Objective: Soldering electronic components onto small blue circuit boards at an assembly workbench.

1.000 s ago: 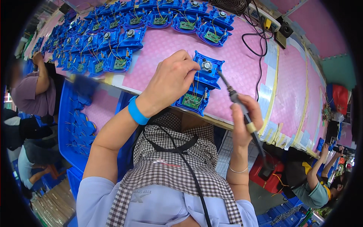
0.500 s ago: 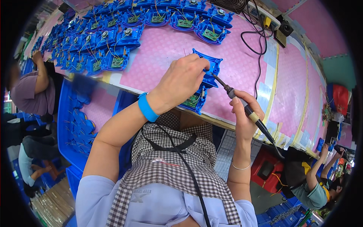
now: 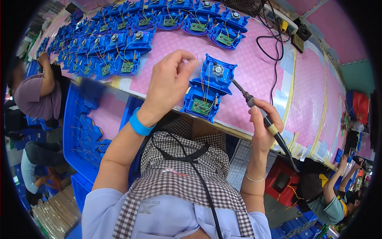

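In front of me lies an opened blue plastic housing in two joined halves. Its far half [image 3: 223, 79] carries a small round speaker [image 3: 217, 70], and the near half holds a green circuit board [image 3: 201, 106]. Thin red and yellow wires [image 3: 204, 85] run between the halves. My left hand [image 3: 169, 79] is just left of the housing, fingers curled and thumb near the index fingertip; whatever may be between them is too blurred to make out. My right hand [image 3: 266, 121] grips a soldering iron [image 3: 256, 105], its tip at the right edge of the far half.
Rows of similar blue housings [image 3: 131, 40] fill the table's far left. A power strip [image 3: 280, 18] with black cables stands at the back right, beside a fan [image 3: 244, 6]. A blue bin [image 3: 69, 135] of blue parts is at lower left. Other people [image 3: 38, 89] work on both sides.
My left hand has moved left, off the housing, uncovering the speaker. The soldering iron's tip has shifted slightly right, to the housing's edge.
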`<state>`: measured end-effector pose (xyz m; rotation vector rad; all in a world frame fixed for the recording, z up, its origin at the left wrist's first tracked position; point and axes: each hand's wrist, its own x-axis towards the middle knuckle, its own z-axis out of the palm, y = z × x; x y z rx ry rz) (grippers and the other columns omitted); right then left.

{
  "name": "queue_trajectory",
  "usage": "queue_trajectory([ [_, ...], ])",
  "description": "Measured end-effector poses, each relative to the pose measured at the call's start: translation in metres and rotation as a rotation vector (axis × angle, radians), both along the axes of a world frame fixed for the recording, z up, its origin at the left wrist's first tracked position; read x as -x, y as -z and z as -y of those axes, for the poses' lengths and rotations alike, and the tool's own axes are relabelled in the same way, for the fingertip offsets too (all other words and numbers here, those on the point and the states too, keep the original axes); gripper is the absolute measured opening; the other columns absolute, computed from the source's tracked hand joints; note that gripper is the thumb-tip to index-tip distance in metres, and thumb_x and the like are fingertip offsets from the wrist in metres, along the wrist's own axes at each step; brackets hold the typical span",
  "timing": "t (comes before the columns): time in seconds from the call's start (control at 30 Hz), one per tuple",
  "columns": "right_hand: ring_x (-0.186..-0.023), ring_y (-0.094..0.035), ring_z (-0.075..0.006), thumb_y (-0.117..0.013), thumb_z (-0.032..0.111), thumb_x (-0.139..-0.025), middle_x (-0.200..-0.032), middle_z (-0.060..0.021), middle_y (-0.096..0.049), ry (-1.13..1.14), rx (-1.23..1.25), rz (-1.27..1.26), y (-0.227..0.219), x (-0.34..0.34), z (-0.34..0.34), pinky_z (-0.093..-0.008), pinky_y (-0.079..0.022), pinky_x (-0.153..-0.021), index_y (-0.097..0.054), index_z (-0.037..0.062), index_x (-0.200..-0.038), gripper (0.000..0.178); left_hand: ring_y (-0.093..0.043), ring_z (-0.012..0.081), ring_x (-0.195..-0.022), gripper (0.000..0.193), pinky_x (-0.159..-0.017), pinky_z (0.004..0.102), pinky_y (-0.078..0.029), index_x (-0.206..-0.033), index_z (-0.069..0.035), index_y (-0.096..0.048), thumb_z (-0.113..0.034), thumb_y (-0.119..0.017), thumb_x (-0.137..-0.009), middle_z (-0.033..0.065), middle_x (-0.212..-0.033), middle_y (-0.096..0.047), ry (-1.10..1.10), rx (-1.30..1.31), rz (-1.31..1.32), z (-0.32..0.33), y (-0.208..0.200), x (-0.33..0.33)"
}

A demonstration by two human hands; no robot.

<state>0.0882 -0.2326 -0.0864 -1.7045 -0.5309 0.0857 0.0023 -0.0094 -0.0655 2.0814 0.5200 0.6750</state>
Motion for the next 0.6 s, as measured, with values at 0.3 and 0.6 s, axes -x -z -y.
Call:
queue_trajectory([
  [0.3,-0.063,-0.057,-0.0099,-0.065,0.006,-0.084,-0.079,-0.0096,-0.066,0.03,-0.053,-0.05,0.0,0.005,-0.004,-0.0205,-0.044,-0.057,-0.066,-0.0056,-0.097,0.017,-0.059,0.0277,-0.06,0.022,-0.055,0.0377,-0.044,-0.081,-0.002,-0.071,-0.023,-0.074,-0.077,0.0143,-0.07,-0.062,0.012,-0.258,-0.117,0.004,0.032,-0.018],
  [0.6,-0.064,-0.058,-0.0092,-0.065,0.005,-0.084,-0.08,-0.0089,-0.067,0.044,0.012,0.052,0.002,0.002,-0.003,-0.0196,-0.043,-0.056,-0.067,-0.0043,-0.096,0.015,-0.043,0.0114,-0.05,0.012,-0.048,0.0287,-0.035,-0.084,-0.001,-0.071,-0.011,-0.072,-0.077,0.0075,-0.07,-0.065,0.025,-0.011,0.128,0.02,0.023,-0.014],
])
